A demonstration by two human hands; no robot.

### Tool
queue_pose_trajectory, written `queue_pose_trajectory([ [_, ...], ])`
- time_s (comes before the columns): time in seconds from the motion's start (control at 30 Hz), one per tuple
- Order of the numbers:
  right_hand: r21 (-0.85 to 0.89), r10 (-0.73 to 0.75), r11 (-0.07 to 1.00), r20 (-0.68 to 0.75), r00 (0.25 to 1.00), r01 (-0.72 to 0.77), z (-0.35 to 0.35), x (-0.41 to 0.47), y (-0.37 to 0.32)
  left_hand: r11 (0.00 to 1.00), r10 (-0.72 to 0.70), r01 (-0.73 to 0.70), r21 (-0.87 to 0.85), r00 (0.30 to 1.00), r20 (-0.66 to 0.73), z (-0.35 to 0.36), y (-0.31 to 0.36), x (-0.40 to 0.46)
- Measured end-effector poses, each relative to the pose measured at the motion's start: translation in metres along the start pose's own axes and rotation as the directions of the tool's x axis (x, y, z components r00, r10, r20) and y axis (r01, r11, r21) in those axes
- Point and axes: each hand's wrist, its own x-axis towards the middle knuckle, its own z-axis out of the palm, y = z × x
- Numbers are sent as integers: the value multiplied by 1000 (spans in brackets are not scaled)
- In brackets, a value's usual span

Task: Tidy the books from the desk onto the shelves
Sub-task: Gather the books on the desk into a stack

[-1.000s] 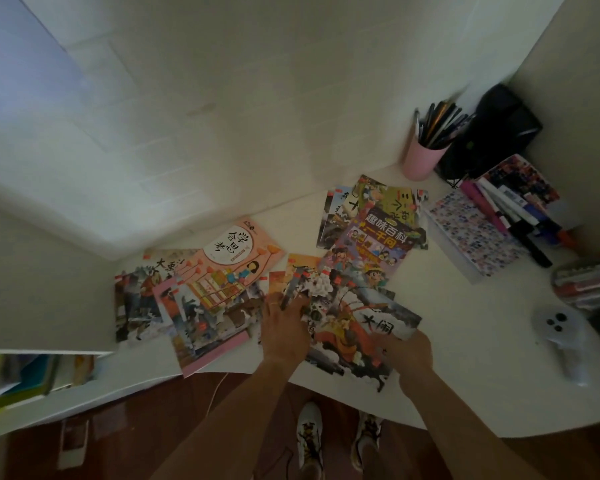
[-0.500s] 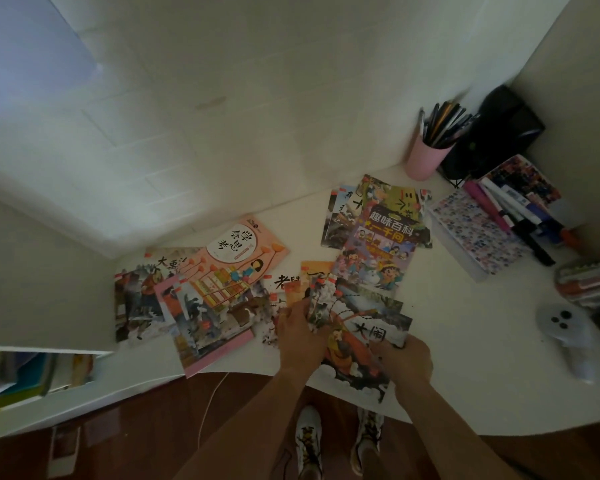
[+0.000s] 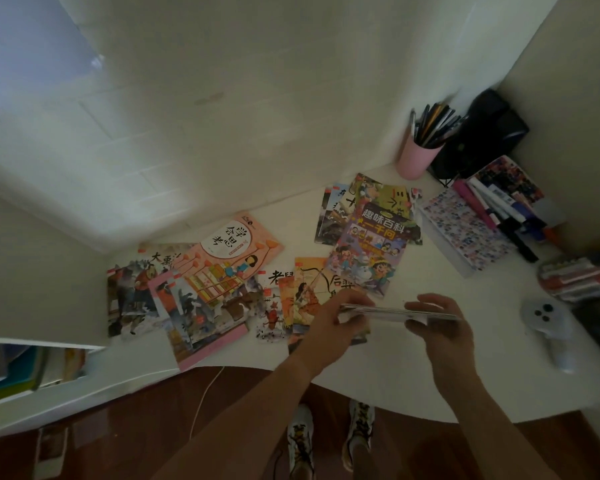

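Note:
Both hands hold one thin picture book (image 3: 388,312) edge-on above the white desk (image 3: 430,368). My left hand (image 3: 336,323) grips its left end and my right hand (image 3: 440,327) grips its right end. Several picture books lie spread on the desk: a pink one (image 3: 229,251), a purple one (image 3: 371,251), an orange one (image 3: 305,292) just beyond my left hand, and others overlapping at the left (image 3: 136,292). A shelf (image 3: 32,365) with upright books shows at the lower left.
A pink pen cup (image 3: 417,157) and a black bag (image 3: 482,133) stand at the back right. A patterned notebook (image 3: 461,230), several markers (image 3: 499,216) and a white controller (image 3: 548,327) lie to the right. My shoes (image 3: 329,441) are below the desk's front edge.
The picture book that lay flat under both hands has been lifted off the desk and is now held edge-on between them. The orange book beneath it is uncovered.

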Motion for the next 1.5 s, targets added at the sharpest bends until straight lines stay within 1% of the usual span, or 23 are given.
queue_pose_trajectory([
  [0.1, -84, 40, 996, 61, 997, -35, 4, 5, 11, 998, -66, 66, -9, 998, 19, 7, -7, 3],
  [0.2, -94, 90, 992, 51, 995, -85, 6, 9, 20, 995, -97, 98, 32, 995, -38, 13, -11, 7],
  [0.27, -156, 73, 986, 74, 995, -60, -3, 11, 17, 992, -120, 121, 21, 991, -56, 20, -10, 10],
  [0.33, -141, 76, 988, 89, 993, -63, -22, 15, 14, 965, -170, 173, 197, 985, -35, 22, -14, 13],
  [0.37, -105, 137, 986, 61, 989, -130, -34, 21, 12, 932, -188, 204, 299, 979, -82, 22, -19, 15],
  [0.43, -127, 273, 952, -53, 960, -278, -60, 37, 13, 786, -144, 324, 526, 924, -353, 14, -23, 16],
  [0.5, -238, 370, 889, -132, 920, -392, -83, 55, 22, 700, -166, 518, 491, 788, -593, 7, -23, 16],
  [0.57, -357, 383, 830, -191, 904, -428, -94, 65, 29, 641, -264, 638, 426, 704, -659, -2, -19, 14],
  [0.63, -519, 327, 748, -253, 911, -413, -95, 68, 39, 576, -320, 690, 439, 684, -655, -7, -20, 16],
  [0.73, -654, 111, 656, -409, 906, -376, -78, 51, 30, 536, -312, 681, 499, 709, -633, -12, -30, 24],
  [0.77, -695, 34, 648, -383, 923, -312, -69, 46, 28, 542, -302, 681, 493, 705, -642, -12, -34, 27],
  [0.87, -820, -105, 572, -34, 994, 32, -32, 32, 33, 582, -308, 693, 425, 672, -674, -5, -32, 33],
  [0.93, -819, -42, 561, 116, 992, 119, -13, 28, 38, 623, -359, 704, 342, 645, -674, -2, -29, 36],
  [0.97, -831, -17, 542, 137, 990, 124, -6, 26, 38, 636, -383, 707, 310, 638, -668, -2, -26, 36],
  [1.03, -869, -57, 473, 133, 989, 144, 5, 25, 37, 619, -433, 742, 257, 595, -677, -4, -22, 40],
  [1.07, -863, -70, 483, 134, 988, 152, 11, 24, 36, 593, -469, 775, 219, 553, -689, -4, -18, 41],
  [1.13, -803, 8, 577, 188, 982, 149, 29, 22, 36, 583, -506, 797, 159, 509, -697, -5, -18, 43],
  [1.2, -774, 85, 623, 214, 973, 116, 48, 17, 39, 661, -565, 750, -4, 495, -660, -9, -33, 49],
  [1.27, -765, 113, 642, 152, 982, 45, 60, 19, 43, 745, -621, 626, -232, 522, -586, -16, -48, 52],
  [1.3, -768, 133, 641, 131, 982, 16, 62, 21, 43, 748, -639, 592, -300, 523, -564, -21, -60, 53],
  [1.37, -768, 170, 640, 111, 979, -24, 62, 25, 45, 744, -666, 525, -415, 528, -526, -21, -47, 47],
  [1.43, -701, 232, 708, 109, 967, -91, 60, 27, 44, 751, -660, 481, -452, 559, -501, -17, -30, 42],
  [1.5, -609, 285, 778, 123, 951, -155, 59, 27, 43, 801, -599, 468, -375, 623, -503, -15, -16, 34],
])
